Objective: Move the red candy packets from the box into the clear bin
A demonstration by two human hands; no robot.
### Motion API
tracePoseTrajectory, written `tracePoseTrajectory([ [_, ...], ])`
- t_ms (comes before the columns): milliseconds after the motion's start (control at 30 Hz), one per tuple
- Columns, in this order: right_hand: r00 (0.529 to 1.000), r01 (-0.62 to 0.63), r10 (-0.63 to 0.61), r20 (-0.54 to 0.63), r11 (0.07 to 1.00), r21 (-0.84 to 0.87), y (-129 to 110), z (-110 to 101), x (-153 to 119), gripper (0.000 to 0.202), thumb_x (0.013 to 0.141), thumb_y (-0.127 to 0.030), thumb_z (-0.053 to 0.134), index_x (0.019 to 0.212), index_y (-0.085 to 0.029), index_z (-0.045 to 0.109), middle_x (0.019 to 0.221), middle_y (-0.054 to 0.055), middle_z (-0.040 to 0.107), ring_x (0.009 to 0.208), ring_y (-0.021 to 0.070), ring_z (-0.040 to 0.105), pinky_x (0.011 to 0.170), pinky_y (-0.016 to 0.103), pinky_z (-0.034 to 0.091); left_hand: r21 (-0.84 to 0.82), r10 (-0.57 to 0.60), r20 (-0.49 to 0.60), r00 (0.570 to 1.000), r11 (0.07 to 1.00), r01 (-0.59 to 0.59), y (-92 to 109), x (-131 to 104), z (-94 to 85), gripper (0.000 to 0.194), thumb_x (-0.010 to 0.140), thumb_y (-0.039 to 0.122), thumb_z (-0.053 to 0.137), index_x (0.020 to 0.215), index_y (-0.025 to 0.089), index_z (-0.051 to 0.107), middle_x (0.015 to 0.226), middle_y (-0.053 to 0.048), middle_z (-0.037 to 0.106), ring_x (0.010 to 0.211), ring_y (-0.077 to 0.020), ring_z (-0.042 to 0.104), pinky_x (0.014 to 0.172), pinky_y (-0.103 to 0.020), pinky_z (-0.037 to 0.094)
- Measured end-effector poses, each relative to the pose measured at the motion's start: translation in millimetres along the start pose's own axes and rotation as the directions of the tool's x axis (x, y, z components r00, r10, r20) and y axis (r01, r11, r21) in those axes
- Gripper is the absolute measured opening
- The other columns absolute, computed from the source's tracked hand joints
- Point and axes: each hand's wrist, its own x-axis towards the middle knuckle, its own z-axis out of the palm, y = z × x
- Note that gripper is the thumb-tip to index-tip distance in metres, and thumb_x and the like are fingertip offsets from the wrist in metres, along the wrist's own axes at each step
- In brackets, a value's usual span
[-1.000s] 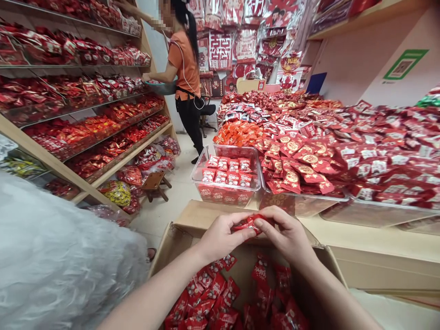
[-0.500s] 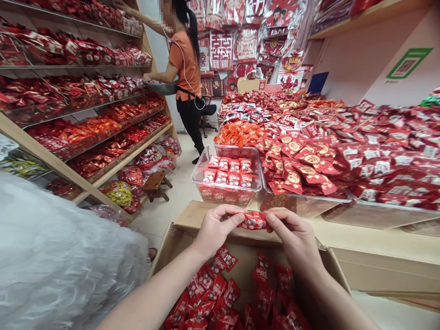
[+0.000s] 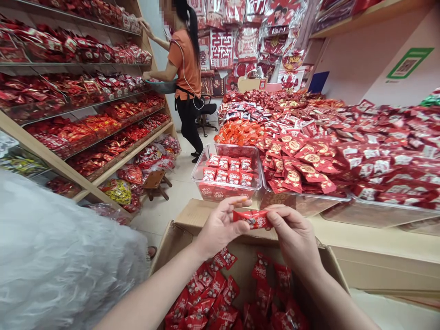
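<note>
A small red printed candy packet (image 3: 255, 219) is held level above the cardboard box. My right hand (image 3: 293, 231) pinches its right end between thumb and fingers. At the other end, my left hand (image 3: 218, 229) has its fingers parted, with the thumb at the packet's lower left edge; whether it touches is unclear. Below my wrists, the cardboard box (image 3: 192, 216) contains many loose red candy packets (image 3: 202, 305). Just beyond my hands stands a clear plastic bin (image 3: 196, 176) with similar packets (image 3: 233, 170) laid out in neat rows.
More clear bins heaped with red packets (image 3: 309, 160) fill the counter to the right. Shelves of red packets (image 3: 79, 91) line the left side. Far off, a person in an orange top (image 3: 187, 59) holds a basin. White gauzy fabric (image 3: 65, 256) bulges at lower left.
My left fingers have come off the packet's left end and spread apart, while my right hand keeps its pinch. The person's raised arm has drawn back from the upper shelf.
</note>
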Motion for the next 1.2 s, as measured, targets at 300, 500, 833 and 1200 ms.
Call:
tracePoseTrajectory([
  [300, 1.000, 0.001, -0.003, 0.019, 0.995, 0.098, 0.7, 7.3, -6.9, 0.007, 0.075, -0.024, 0.058, 0.071, -0.022, 0.063, 0.079, 0.002, 0.060, 0.074, 0.0140, 0.054, 0.068, 0.029, 0.044, 0.092, 0.028, -0.125, 0.992, 0.996, -0.016, 1.3, -4.2, 5.0, 0.016, 0.069, 0.024, 0.064, 0.083, 0.018, 0.068, 0.092, -0.005, 0.067, 0.086, -0.0185, 0.060, 0.075, -0.029, 0.049],
  [500, 0.992, 0.106, -0.113, 0.059, 0.988, 0.112, -0.5, 4.3, -5.0, 0.012, 0.073, -0.017, 0.059, 0.076, -0.027, 0.065, 0.082, 0.001, 0.062, 0.084, 0.0156, 0.054, 0.075, 0.032, 0.044, -0.170, -0.022, -0.003, 1.000, 0.985, 0.021, 6.2, -7.1, 7.7, 0.017, 0.073, 0.030, 0.061, 0.084, 0.018, 0.067, 0.106, -0.005, 0.061, 0.100, -0.0210, 0.054, 0.088, -0.033, 0.042],
  [833, 0.982, 0.158, -0.152, 0.108, 0.986, -0.053, -13.1, 3.7, -8.8, 0.026, 0.071, -0.022, 0.061, 0.097, -0.026, 0.061, 0.110, 0.007, 0.054, 0.101, 0.0203, 0.051, 0.081, 0.035, 0.046, -0.130, -0.271, 0.042, 0.962, 0.953, 0.274, 11.2, -5.9, 5.5, 0.031, 0.067, 0.020, 0.067, 0.097, 0.018, 0.056, 0.096, -0.005, 0.062, 0.088, -0.0147, 0.058, 0.079, -0.026, 0.043],
  [1200, 0.958, -0.259, 0.259, 0.125, 0.966, -0.010, -6.5, 10.9, -8.9, 0.020, 0.073, -0.036, 0.057, 0.066, -0.017, 0.054, 0.060, -0.001, 0.056, 0.057, 0.0115, 0.053, 0.056, 0.024, 0.046, -0.007, -0.201, -0.069, 0.977, 0.980, 0.201, 8.9, -3.7, 7.9, 0.040, 0.066, 0.020, 0.067, 0.103, 0.014, 0.052, 0.087, -0.005, 0.063, 0.080, -0.0143, 0.059, 0.073, -0.026, 0.046],
])
